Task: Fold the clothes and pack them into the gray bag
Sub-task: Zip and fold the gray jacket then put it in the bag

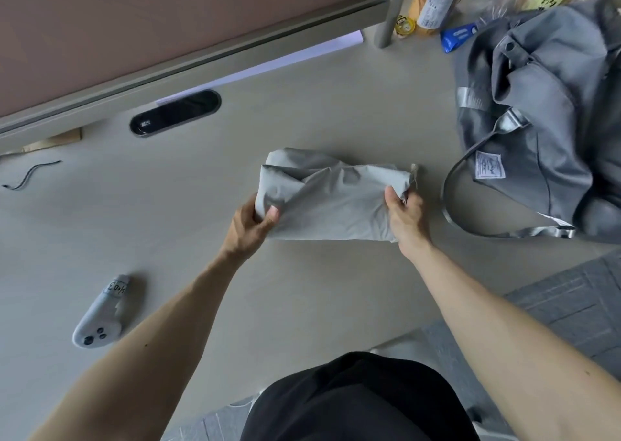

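A light grey garment point(331, 198), folded into a compact rectangle, lies in the middle of the beige table point(302, 111). My left hand point(250, 227) pinches its left end, thumb on top. At the right end, my right hand point(405, 215) grips the bunched edge, where a small tag sticks out. The gray bag point(544, 131) slumps on the table to the right, its strap looping toward the garment; I cannot tell whether its top is open.
A grey handheld controller point(100, 316) lies at front left. A dark oval cable slot point(176, 112) and a thin black cord point(32, 175) are toward the back left. Snack packets point(433, 3) crowd the far right corner, beside a raised divider panel point(168, 20).
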The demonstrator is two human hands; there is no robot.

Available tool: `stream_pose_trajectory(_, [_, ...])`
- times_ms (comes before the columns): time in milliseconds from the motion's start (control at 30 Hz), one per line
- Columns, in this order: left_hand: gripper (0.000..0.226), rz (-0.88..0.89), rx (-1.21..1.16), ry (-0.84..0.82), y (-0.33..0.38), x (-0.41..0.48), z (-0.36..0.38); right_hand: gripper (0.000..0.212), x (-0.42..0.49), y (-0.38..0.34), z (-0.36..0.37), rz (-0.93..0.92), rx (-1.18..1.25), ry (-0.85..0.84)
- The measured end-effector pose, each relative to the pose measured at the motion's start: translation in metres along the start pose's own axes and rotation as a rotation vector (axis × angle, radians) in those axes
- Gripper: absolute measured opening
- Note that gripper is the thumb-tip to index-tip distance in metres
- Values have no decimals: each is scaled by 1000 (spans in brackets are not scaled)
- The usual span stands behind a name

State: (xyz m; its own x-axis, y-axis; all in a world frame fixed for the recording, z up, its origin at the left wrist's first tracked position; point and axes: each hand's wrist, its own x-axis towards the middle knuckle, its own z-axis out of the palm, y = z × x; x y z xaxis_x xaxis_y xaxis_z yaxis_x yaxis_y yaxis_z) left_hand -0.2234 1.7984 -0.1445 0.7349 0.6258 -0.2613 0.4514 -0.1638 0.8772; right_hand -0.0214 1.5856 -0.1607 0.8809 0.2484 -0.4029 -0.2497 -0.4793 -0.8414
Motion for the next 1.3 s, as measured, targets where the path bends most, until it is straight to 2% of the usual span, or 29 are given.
stream_pose_trajectory(33, [47, 8, 59, -14, -3, 0, -1, 19, 1, 0, -1, 10, -8, 6])
stream_pose_trajectory(133, [54, -29, 192, 97, -6, 8, 4, 25, 4, 0, 0, 35, -32, 36])
stream_pose_trajectory(233, [56, -218, 202, 216, -1, 19, 12, 30, 6, -3, 3, 42, -64, 85])
stream_pose_trajectory(367, [56, -493, 173, 321, 2, 25, 21, 36, 12, -2, 8, 3, -321, 145])
stream_pose_trajectory(433, [41, -517, 221, 396, 7, 25, 25, 34, 12, -3, 14, 48, -479, 150])
stream_pose_trajectory(467, [31, -430, 290, 453, 10, 25, 27, 33, 12, -5, 16, 25, -562, 159])
stream_pose_trajectory(533, [21, -33, 498, 490, 17, 20, 28, 37, 9, -7, 17, -142, -680, 192])
stream_pose_trajectory(600, [32, 412, 686, 353, 17, 19, 33, 48, 4, -11, 18, -333, -803, 275])
stream_pose_trajectory(633, [38, 546, 754, 240, 15, 21, 36, 51, 1, -13, 21, -428, -854, 330])
stream_pose_trajectory(667, [39, 593, 815, 128, 13, 23, 40, 51, -5, -17, 25, -541, -878, 360])
stream_pose_trajectory(733, [41, 508, 914, -37, 9, 29, 45, 49, -16, -19, 41, -793, -873, 248])
stream_pose_trajectory(800, [48, 379, 969, -124, 4, 37, 45, 46, -20, -8, 56, -919, -918, 23])
stream_pose_trajectory(867, [56, 267, 1001, -158, -4, 43, 43, 45, -12, 11, 60, -866, -1044, -103])
stream_pose_trajectory(1000, [68, 14, 974, -155, -15, 53, 39, 56, 7, 24, 51, -726, -1125, -153])
stream_pose_trajectory(1300, [95, -60, 825, 17, -26, 62, 33, 68, 20, 30, 41, -460, -1057, -44])
